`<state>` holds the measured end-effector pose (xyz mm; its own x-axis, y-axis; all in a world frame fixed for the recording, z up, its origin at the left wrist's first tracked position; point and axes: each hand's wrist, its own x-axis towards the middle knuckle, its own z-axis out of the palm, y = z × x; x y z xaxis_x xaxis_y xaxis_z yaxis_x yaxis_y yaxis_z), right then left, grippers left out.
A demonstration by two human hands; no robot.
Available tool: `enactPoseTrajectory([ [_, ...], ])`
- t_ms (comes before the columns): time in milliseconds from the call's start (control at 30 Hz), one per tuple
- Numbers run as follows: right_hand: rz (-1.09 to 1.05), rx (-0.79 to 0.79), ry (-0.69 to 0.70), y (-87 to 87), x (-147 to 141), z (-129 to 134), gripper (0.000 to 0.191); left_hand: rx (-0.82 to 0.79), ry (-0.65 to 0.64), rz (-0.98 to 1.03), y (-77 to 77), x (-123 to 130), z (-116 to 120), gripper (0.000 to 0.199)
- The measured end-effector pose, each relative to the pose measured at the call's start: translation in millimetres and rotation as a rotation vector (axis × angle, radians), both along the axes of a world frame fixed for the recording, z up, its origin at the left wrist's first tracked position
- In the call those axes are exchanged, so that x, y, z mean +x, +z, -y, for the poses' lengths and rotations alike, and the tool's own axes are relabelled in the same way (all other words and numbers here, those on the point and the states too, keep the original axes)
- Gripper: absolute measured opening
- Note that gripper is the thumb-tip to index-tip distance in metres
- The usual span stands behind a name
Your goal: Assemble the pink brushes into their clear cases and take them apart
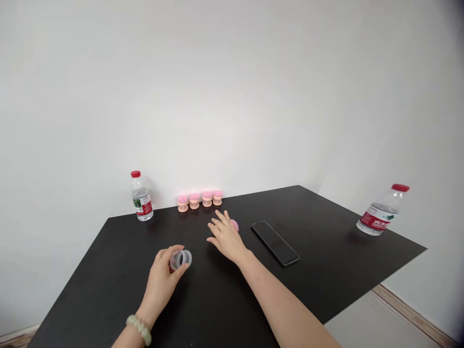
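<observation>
My left hand (164, 274), with a pale green bead bracelet at the wrist, pinches a translucent round plastic piece with a ring-like opening (187, 257) between thumb and fingers. To its right, my right hand (225, 236) reaches out low over the table with fingers spread and palm down. Just beyond its far right side shows a pink bristled brush (235, 224), partly hidden by the hand. Whether the hand touches that brush I cannot tell. Several small brushes with pink bristles and peach-coloured bases (194, 201) stand in a row along the wall.
A black smartphone (275, 242) lies flat right of my right hand. One red-capped water bottle (142, 199) stands at the back left, and a second water bottle (380, 212) is near the right edge. The black table (119, 270) meets a white wall (232, 96) at the back.
</observation>
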<state>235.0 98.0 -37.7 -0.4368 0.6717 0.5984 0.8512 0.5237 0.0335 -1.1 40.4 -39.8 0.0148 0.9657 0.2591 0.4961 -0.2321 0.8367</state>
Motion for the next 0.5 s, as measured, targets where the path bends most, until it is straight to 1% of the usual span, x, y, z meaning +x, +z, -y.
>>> enactPoseTrajectory([
  [133,-0.026,0.072,0.064,3.9,-5.4,5.7,0.033,0.022,-0.057,-0.185,9.1,18.7,-14.1,0.036],
  [267,-0.123,0.144,0.0,10.3,4.8,4.6,0.025,0.046,-0.041,-0.245,10.7,39.8,-42.2,0.04],
  [367,-0.19,0.197,-0.051,13.0,11.8,2.5,0.023,0.052,-0.018,-0.275,9.1,57.9,-62.7,0.034],
  [500,-0.185,0.236,-0.036,11.1,11.2,1.8,0.023,0.051,-0.01,-0.283,6.1,81.9,-78.6,0.034],
])
